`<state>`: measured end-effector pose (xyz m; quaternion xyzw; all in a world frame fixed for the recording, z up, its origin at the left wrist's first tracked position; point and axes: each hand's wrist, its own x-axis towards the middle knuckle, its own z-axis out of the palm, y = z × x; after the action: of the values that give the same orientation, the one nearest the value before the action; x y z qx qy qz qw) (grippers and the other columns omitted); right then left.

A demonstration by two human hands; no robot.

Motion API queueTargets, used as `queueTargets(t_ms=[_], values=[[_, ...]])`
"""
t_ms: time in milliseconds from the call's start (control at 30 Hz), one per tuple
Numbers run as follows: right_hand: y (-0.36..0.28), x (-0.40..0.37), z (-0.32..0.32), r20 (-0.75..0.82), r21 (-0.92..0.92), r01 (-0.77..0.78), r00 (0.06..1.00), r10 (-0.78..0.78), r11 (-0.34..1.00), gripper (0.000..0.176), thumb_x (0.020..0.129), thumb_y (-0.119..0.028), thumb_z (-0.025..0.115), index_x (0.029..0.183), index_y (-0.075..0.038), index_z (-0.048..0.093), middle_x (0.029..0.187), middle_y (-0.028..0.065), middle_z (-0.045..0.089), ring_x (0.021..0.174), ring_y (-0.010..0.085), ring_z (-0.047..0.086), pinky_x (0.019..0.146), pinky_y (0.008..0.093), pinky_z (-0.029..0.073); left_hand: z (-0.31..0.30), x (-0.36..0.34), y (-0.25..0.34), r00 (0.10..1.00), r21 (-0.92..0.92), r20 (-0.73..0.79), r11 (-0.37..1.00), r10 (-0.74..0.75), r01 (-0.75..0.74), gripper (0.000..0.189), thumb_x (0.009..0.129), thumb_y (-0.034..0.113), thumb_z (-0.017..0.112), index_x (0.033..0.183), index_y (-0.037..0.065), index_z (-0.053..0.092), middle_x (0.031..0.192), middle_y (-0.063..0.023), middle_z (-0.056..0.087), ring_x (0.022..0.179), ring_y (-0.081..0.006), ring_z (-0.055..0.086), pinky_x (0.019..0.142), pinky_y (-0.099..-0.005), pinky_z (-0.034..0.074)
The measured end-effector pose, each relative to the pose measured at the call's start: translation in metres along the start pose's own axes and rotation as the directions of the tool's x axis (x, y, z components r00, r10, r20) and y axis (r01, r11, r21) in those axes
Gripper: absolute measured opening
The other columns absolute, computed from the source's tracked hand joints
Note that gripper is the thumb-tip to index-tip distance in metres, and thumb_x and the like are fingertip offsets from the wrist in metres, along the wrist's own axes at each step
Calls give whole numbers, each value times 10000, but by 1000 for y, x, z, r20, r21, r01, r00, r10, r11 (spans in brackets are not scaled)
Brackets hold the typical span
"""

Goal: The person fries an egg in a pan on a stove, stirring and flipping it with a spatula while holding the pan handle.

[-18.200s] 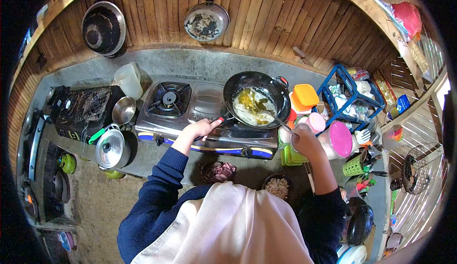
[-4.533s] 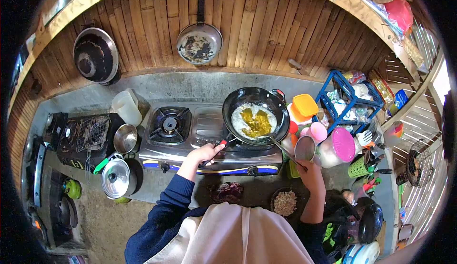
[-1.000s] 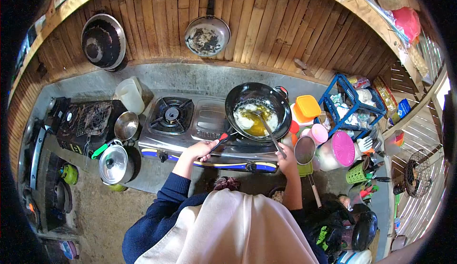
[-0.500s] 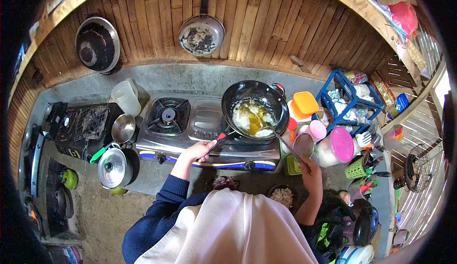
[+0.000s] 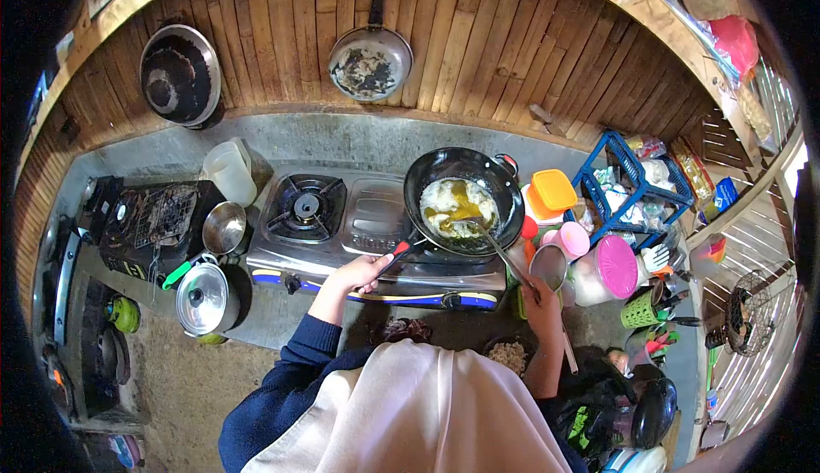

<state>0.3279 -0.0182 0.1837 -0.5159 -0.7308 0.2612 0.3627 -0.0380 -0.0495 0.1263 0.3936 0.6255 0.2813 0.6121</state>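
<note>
Wok (image 5: pixel 461 164) beyond both hands, handle (image 5: pixel 399 252) slanting leftward into clenched left hand (image 5: pixel 362 274), utensil (image 5: pixel 511 265) slanting rightward into right hand's (image 5: pixel 541 307) grasp.

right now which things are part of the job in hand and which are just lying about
In use:
wok, handle in left hand
stove under it
food in the wok
long-handled utensil, in right hand

Seemingly just lying about:
lidded pot
white jug
orange tub
frying pan, hung on the wall
</note>
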Motion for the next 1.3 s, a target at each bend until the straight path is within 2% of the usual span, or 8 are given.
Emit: queueTargets(t_ms=[100, 367, 767, 900, 967, 1067, 1167, 1300], values=[[-8, 11, 9, 25, -68, -128, 991, 130, 989, 259, 832, -94, 551, 1080, -19, 564, 851, 154, 627, 744, 190, 601, 662, 303, 460, 0, -2, 3, 1000, -7, 6, 1000, -4, 4, 427, 889, 478, 435, 838, 56, 472, 456, 9, 403, 327, -64, 348, 286, -219, 268], [14, 52, 52, -3, 9, 51, 999, -51, 999, 255, 844, -77, 521, 1083, 7, 541, 940, 156, 622, 904, 212, 609, 778, 291, 455, -6, 9, -7, 999, 53, 5, 998, -45, 45, 444, 871, 501, 452, 848, 58, 447, 479, -1, 429, 353, -74, 384, 295, -220, 290], [36, 50, 53, -66, -96, 168, 982, -175, 981, 257, 840, -105, 538, 1069, 2, 581, 942, 175, 632, 871, 233, 623, 752, 297, 466, -4, 6, -3, 998, 64, -13, 996, -56, 56, 438, 874, 509, 444, 821, 76, 476, 445, 17, 389, 334, -70, 362, 296, -225, 275], [17, 25, 28, -83, -26, 78, 993, -80, 997, 237, 823, -92, 551, 1044, -19, 596, 918, 183, 622, 823, 291, 618, 718, 322, 468, -3, 6, -6, 999, 61, -21, 997, -43, 44, 438, 878, 503, 441, 809, 71, 467, 451, 14, 397, 333, -72, 356, 296, -228, 269], [1, 13, 11, -13, -37, -115, 993, 115, 993, 260, 820, -105, 561, 1066, -29, 600, 857, 193, 629, 760, 243, 626, 681, 306, 468, -2, 6, -6, 1000, 54, -17, 998, -19, 20, 435, 882, 495, 438, 799, 69, 457, 458, 11, 408, 333, -72, 353, 297, -227, 266], [7, -4, -4, -48, -20, -81, 996, 80, 997, 260, 824, -101, 569, 1060, 5, 594, 839, 145, 645, 730, 128, 585, 669, 265, 453, -1, 3, -3, 999, 57, -22, 998, -36, 37, 434, 883, 492, 437, 789, 69, 451, 463, 11, 415, 336, -66, 357, 297, -220, 269], [-19, -16, -28, -11, -96, -204, 979, 204, 974, 252, 817, -101, 579, 1044, 5, 604, 817, 138, 645, 711, 121, 570, 659, 260, 449, -3, 7, -8, 999, 77, -25, 996, -32, 34, 497, 852, 544, 453, 823, 49, 492, 503, 0, 443, 366, -67, 387, 309, -209, 299], [-15, -26, -44, -64, -148, -139, 989, 131, 979, 249, 808, -107, 596, 1031, 2, 614, 753, 115, 627, 685, 92, 526, 649, 261, 448, -3, 10, -11, 1000, 52, -14, 998, -24, 25, 509, 850, 547, 454, 812, 41, 493, 497, -4, 445, 363, -66, 385, 309, -210, 297]])
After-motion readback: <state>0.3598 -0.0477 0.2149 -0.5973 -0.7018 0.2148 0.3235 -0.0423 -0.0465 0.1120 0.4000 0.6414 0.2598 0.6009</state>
